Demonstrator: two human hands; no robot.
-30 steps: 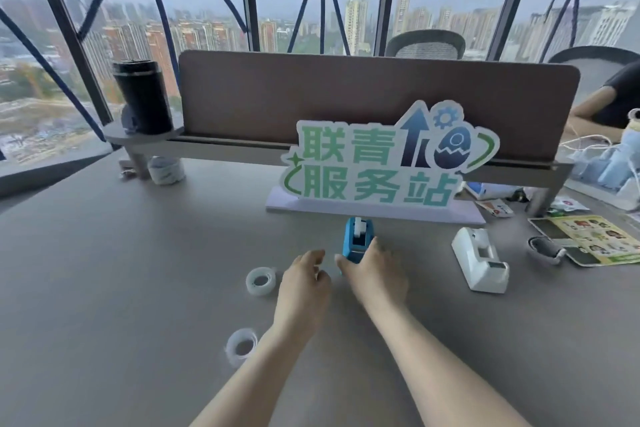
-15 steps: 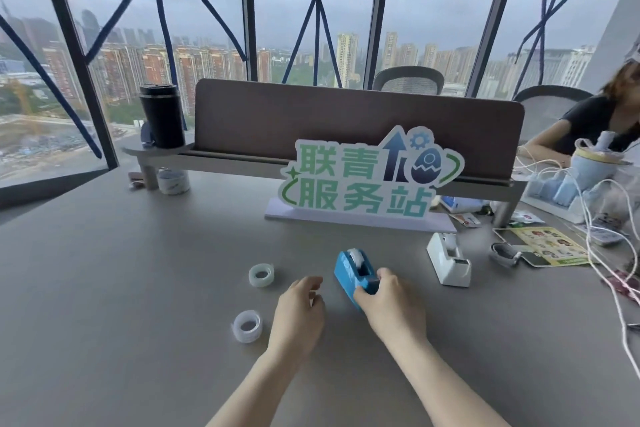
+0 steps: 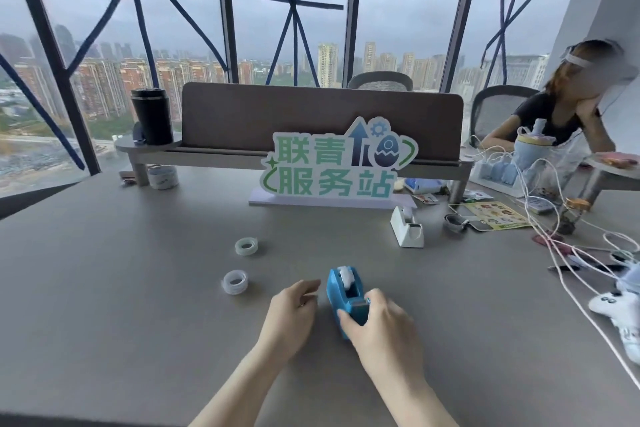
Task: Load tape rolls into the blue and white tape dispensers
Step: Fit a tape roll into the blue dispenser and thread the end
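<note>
Right fingers (image 3: 346,317) grasping blue dispenser (image 3: 346,298) on counter (image 3: 138,288); left hand (image 3: 291,312) just beside it, loosely curled, empty; two rolls (image 3: 246,246) (image 3: 235,281) left of dispenser; white dispenser (image 3: 407,227) beyond.

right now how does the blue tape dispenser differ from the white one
The blue dispenser sits near the person, gripped by the right hand; the white dispenser stands untouched farther back, near the sign. The blue one's cutter end points toward the camera with its white hub showing on top; the white one is angled, cutter end toward the front right. The left hand rests beside the blue one only. Both stand upright on the table.
</note>
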